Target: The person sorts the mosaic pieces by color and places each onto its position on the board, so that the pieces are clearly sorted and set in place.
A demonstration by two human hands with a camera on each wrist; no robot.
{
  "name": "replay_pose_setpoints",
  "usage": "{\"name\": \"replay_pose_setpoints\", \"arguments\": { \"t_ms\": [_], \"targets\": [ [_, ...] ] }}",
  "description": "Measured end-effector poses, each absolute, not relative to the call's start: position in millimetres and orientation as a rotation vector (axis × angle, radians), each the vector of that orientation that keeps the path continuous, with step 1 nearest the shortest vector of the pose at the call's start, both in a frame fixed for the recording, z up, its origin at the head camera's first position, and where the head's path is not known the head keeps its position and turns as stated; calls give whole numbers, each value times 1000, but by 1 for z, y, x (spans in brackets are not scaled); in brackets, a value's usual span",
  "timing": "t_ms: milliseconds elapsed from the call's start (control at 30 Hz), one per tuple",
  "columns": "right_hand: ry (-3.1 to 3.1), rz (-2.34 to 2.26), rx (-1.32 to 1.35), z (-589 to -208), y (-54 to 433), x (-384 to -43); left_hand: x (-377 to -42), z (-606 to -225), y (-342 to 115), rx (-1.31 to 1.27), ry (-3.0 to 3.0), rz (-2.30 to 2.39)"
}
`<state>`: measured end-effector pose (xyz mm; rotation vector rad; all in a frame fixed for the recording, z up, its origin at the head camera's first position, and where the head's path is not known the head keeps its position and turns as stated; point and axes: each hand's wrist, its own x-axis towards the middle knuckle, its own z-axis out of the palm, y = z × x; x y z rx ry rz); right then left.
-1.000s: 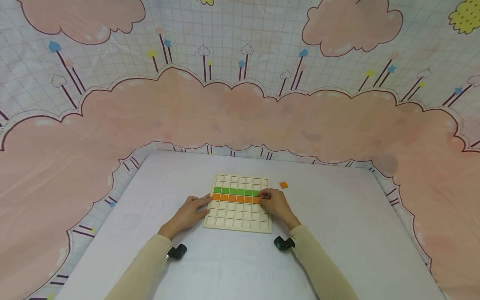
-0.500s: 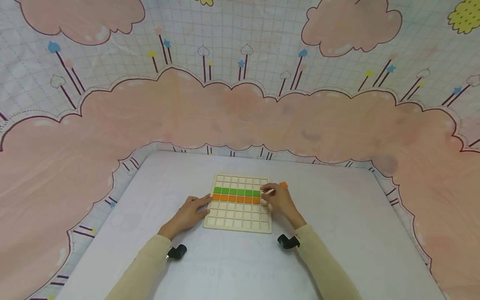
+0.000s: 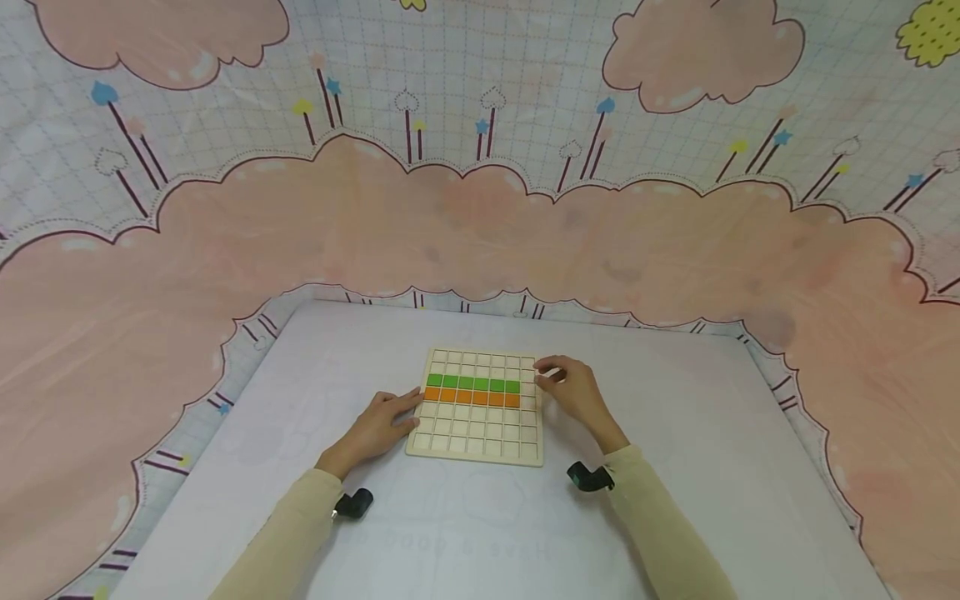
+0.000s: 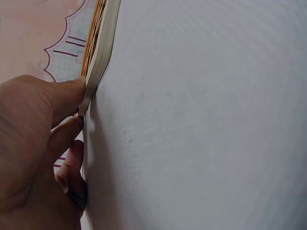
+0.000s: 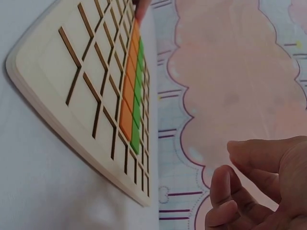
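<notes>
A wooden grid board [image 3: 472,452] lies on the table with a row of green tiles [image 3: 482,384] and a row of orange tiles [image 3: 480,398] set side by side in it. The last square at the right of both rows holds no tile. My left hand [image 3: 377,427] rests against the board's left edge, its thumb and fingers touching the rim in the left wrist view. Beyond the right edge is my right hand [image 3: 576,390], thumb and fingers loosely bent and apart. Nothing shows between them in the right wrist view. The spot of the loose orange tile is hidden behind this hand.
The white tabletop [image 3: 697,433] surrounds the board on all sides. A patterned pink cloth [image 3: 480,233] rises behind the table. Small black devices are strapped at both wrists, such as the right wrist device [image 3: 589,477].
My right hand has moved off the board's right end, outward and slightly away, and now covers the place where the loose orange tile lay. The left hand and the board have stayed still.
</notes>
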<state>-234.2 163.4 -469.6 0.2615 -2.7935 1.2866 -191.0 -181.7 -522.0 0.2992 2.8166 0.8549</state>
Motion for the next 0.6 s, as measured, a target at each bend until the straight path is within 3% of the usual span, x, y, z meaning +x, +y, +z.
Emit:
{"name": "replay_pose_setpoints", "arguments": {
  "t_ms": [600],
  "targets": [
    [-2777, 1281, 158, -471, 200, -254, -192, -521, -181, 303, 2837, 852]
  ]
}}
